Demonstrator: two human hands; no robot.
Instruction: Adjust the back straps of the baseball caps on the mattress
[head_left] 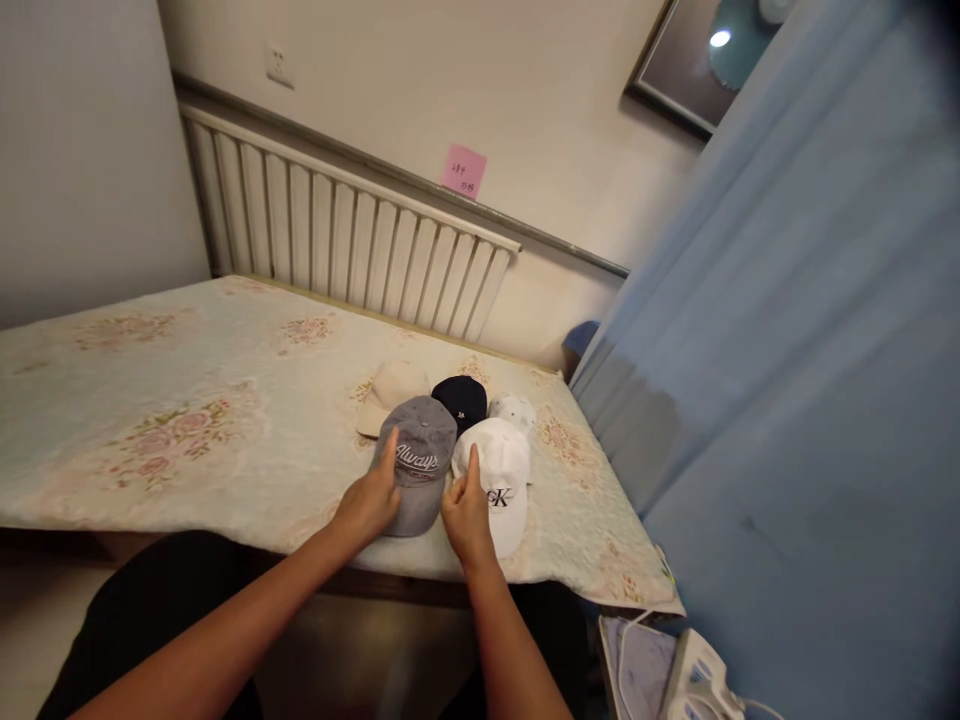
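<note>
My left hand (369, 503) is at the left side of a grey cap (421, 425) with "Always" in white script. Its index finger is stretched out over the cap's front, while the other fingers look curled and partly hidden. My right hand (466, 510) lies over the left side of a white cap (504, 455) with dark "CK" letters, index finger extended and thumb toward the grey brim. Neither hand visibly grips a cap. Behind these two sit a beige cap (397, 385), a black cap (460, 398) and another whitish cap (514, 410), partly covered.
The caps rest on a bed with a pale floral cover (247, 430). A white radiator (352, 230) runs along the wall behind. A blue curtain (750, 400) hangs at the right. Lower right, a white device with a cord (697, 675) stands on a small surface.
</note>
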